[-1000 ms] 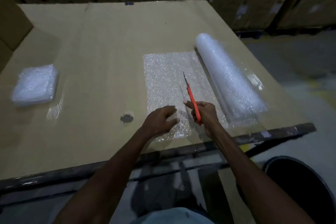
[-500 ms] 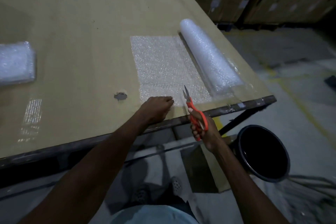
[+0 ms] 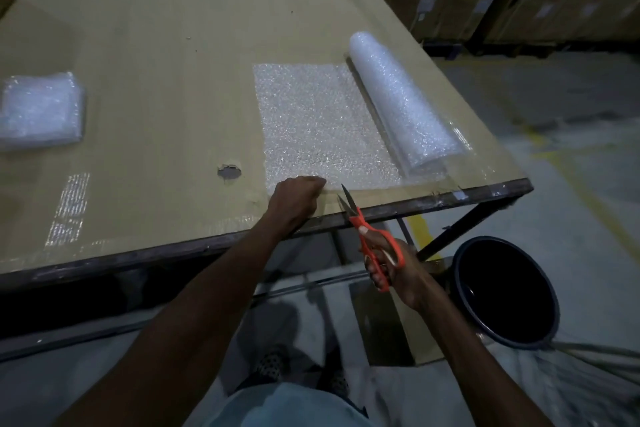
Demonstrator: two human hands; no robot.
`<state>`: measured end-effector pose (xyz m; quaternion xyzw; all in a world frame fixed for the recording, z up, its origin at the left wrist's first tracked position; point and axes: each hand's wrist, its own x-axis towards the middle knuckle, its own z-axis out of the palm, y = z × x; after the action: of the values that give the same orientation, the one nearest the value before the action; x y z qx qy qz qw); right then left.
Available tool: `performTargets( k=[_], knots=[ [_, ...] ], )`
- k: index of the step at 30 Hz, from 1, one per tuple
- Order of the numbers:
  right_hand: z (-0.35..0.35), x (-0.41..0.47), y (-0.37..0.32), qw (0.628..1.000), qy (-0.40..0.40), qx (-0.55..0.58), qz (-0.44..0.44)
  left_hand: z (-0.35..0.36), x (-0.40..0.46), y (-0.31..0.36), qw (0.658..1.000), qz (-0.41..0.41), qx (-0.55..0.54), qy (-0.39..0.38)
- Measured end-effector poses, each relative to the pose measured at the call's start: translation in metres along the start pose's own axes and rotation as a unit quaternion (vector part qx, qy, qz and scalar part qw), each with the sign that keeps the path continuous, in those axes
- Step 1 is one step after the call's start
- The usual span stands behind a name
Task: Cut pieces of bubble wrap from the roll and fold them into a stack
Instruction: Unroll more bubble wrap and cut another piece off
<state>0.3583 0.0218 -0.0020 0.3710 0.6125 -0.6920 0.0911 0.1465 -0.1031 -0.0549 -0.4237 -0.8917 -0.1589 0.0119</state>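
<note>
We saw the right hand gripping the orange scissors off the table's near edge, blades parted and pointing up at the sheet's front border. Just to its left, the left hand curled on the near corner of the unrolled bubble wrap sheet; whether it pinched or only pressed the wrap, we could not tell. Beyond the scissors lay the roll, beside the table's right edge. Far left of both hands, the folded stack was cut off by the frame. Bare table stretched between. A dark bin stood on the floor, right of the scissor hand.
</note>
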Motion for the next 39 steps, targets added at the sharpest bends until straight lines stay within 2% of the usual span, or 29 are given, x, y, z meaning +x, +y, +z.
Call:
performTargets(
  k=[8,13,15,17,22,29,39],
  knots=[
    [-0.003,0.006,-0.003,1.0,0.0,0.009,-0.018,-0.002,-0.017,0.014,0.999,-0.032,-0.02,0.024],
    [-0.004,0.011,-0.001,1.0,0.003,0.011,-0.017,-0.004,-0.013,0.012,0.989,-0.103,-0.044,0.092],
    [-0.003,0.014,0.002,1.0,0.012,0.011,-0.027,-0.004,0.001,0.006,0.988,-0.128,-0.062,0.053],
    [-0.003,0.017,0.003,0.999,0.026,0.009,-0.032,-0.001,0.019,-0.003,0.994,-0.103,-0.033,-0.013],
    [-0.001,0.025,0.004,0.999,0.038,0.002,-0.021,0.018,0.032,-0.023,0.99,-0.102,-0.012,-0.091],
    [0.004,0.026,0.004,0.999,0.045,0.015,-0.008,0.031,0.023,-0.027,0.993,-0.108,-0.021,-0.053],
    [0.011,0.028,0.001,0.997,0.069,0.037,-0.007,0.034,0.023,-0.029,0.993,-0.108,-0.021,-0.051]
  ],
)
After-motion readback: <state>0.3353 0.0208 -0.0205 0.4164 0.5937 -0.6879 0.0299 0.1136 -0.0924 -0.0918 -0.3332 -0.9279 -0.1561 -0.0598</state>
